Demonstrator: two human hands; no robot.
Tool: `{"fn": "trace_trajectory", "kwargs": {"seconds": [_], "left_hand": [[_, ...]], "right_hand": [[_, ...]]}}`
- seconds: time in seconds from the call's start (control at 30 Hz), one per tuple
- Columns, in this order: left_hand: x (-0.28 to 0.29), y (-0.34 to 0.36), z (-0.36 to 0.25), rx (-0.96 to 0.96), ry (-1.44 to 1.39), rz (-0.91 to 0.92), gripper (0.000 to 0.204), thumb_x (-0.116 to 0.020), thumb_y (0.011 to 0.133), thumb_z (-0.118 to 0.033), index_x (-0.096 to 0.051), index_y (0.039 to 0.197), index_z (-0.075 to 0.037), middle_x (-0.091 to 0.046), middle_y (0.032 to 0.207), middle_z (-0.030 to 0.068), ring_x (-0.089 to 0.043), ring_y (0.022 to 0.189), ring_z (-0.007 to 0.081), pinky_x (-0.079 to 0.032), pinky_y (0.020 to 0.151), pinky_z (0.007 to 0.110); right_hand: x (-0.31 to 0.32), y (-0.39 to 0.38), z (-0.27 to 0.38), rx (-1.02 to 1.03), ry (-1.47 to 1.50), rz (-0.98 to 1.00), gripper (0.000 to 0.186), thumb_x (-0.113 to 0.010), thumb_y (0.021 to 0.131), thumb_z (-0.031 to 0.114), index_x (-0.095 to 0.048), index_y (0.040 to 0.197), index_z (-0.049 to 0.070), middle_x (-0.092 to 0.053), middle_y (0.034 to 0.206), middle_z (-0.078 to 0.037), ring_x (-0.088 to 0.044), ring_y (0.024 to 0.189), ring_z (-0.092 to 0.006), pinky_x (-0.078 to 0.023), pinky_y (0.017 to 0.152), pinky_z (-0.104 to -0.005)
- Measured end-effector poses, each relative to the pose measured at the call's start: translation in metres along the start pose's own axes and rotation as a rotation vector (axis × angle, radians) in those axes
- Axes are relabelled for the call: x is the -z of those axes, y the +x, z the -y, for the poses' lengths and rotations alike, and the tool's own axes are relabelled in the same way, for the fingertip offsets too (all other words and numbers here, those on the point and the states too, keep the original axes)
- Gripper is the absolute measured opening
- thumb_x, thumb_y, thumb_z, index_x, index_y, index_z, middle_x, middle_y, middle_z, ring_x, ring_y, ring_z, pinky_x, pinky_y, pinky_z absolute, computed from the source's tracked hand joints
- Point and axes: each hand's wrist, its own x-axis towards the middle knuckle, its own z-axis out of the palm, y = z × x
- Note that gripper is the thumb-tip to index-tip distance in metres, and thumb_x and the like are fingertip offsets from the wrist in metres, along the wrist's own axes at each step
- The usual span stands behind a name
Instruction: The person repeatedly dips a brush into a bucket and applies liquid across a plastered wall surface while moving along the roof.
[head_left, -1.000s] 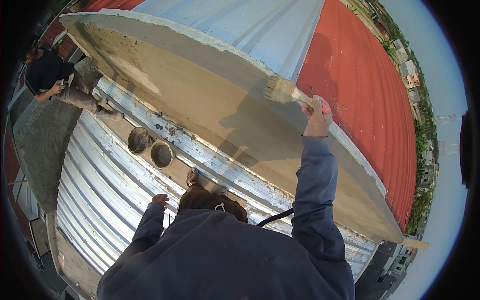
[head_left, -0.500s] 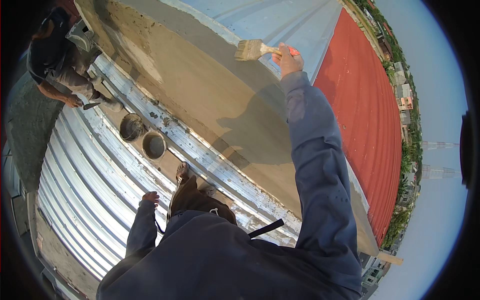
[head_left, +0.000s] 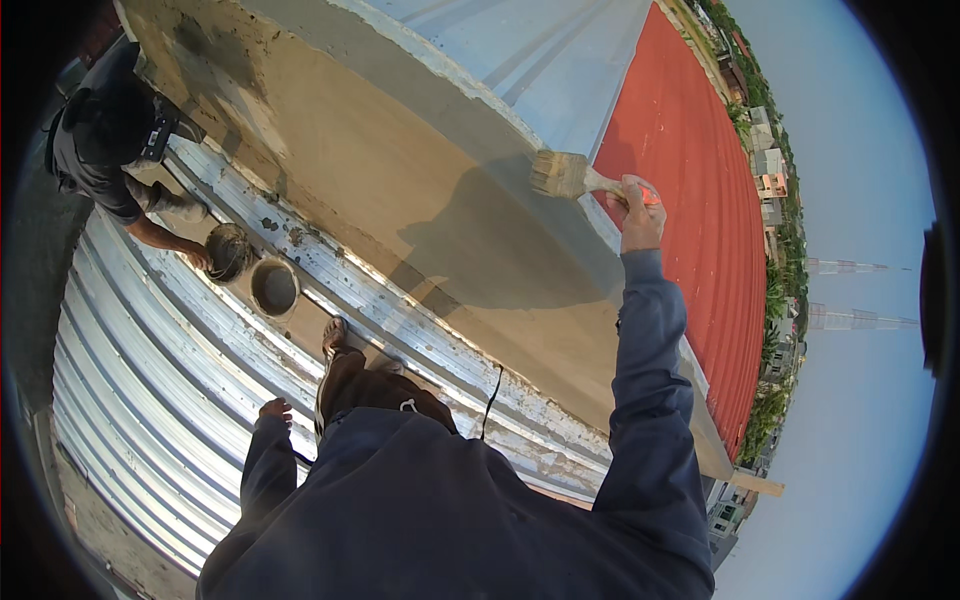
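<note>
My right hand [head_left: 640, 212] is closed around the handle of a wide paintbrush [head_left: 602, 183], pale with a red end. The stiff tan bristles lie over the damp grey top band of a plastered wall [head_left: 420, 180], near its edge; whether they touch cannot be made out. My arm is stretched out, casting a shadow on the plaster. Low at my side, my left hand [head_left: 276, 408] hangs above the metal roof with fingers apart and nothing in it.
Two buckets, one with mortar [head_left: 229, 252] and one with grey liquid [head_left: 275, 287], stand on a plank by my foot. A co-worker [head_left: 110, 150] bends over the first, hand at its rim. Ribbed silver roofing [head_left: 150, 370] lies below; red roofing [head_left: 690, 230] slopes beyond the wall.
My right hand has carried the paintbrush right and nearer along the wall's top. The co-worker has bent down and reached to the mortar bucket. The view has shifted slightly.
</note>
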Motion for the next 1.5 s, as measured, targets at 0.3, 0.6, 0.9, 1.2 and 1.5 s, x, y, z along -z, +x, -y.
{"fn": "trace_trajectory", "kwargs": {"seconds": [0.3,0.6,0.9,1.2,1.5], "left_hand": [[-0.006,0.004,-0.044,-0.143,0.001,-0.012,0.025,-0.06,0.09,-0.027,-0.06,0.107,-0.009,-0.064,0.085,0.0066,-0.052,0.053,0.0148,-0.041,0.04,0.032],[-0.003,0.004,-0.03,-0.103,0.002,-0.009,0.025,-0.06,0.091,-0.028,-0.059,0.108,-0.009,-0.064,0.085,0.0064,-0.052,0.053,0.0146,-0.041,0.038,0.033],[0.009,0.008,-0.003,-0.025,0.021,-0.042,0.024,-0.059,0.093,-0.027,-0.059,0.11,-0.009,-0.063,0.083,0.0057,-0.052,0.051,0.017,-0.039,0.041,0.035],[0.002,0.009,-0.001,0.008,0.099,-0.053,0.029,-0.057,0.093,-0.026,-0.059,0.117,-0.01,-0.065,0.087,0.0059,-0.052,0.056,0.0152,-0.04,0.045,0.034],[0.001,-0.004,0.0,-0.069,0.087,-0.051,0.03,-0.058,0.092,-0.029,-0.06,0.112,-0.007,-0.065,0.087,0.0072,-0.053,0.056,0.0164,-0.04,0.043,0.035]], "right_hand": [[0.027,-0.028,-0.006,0.02,-0.286,0.108,0.024,-0.067,0.092,0.021,-0.065,0.101,-0.001,-0.066,0.087,-0.006,-0.063,0.079,-0.0114,-0.053,0.073,-0.0272],[0.021,-0.03,0.001,0.131,-0.483,0.326,0.024,-0.067,0.092,0.023,-0.065,0.099,0.0,-0.065,0.084,-0.003,-0.06,0.078,-0.011,-0.05,0.074,-0.0268],[0.036,-0.029,0.01,0.087,-0.509,0.327,0.024,-0.068,0.091,0.024,-0.067,0.098,0.001,-0.065,0.084,-0.002,-0.059,0.079,-0.0108,-0.049,0.077,-0.0269],[0.033,-0.031,0.019,0.147,-0.56,0.361,0.022,-0.069,0.09,0.023,-0.068,0.096,0.002,-0.066,0.087,-0.003,-0.059,0.083,-0.0098,-0.049,0.078,-0.0269],[0.032,-0.035,0.018,0.095,-0.514,0.331,0.018,-0.07,0.089,0.02,-0.069,0.095,0.003,-0.066,0.086,-0.002,-0.058,0.081,-0.0106,-0.047,0.076,-0.0263]]}}
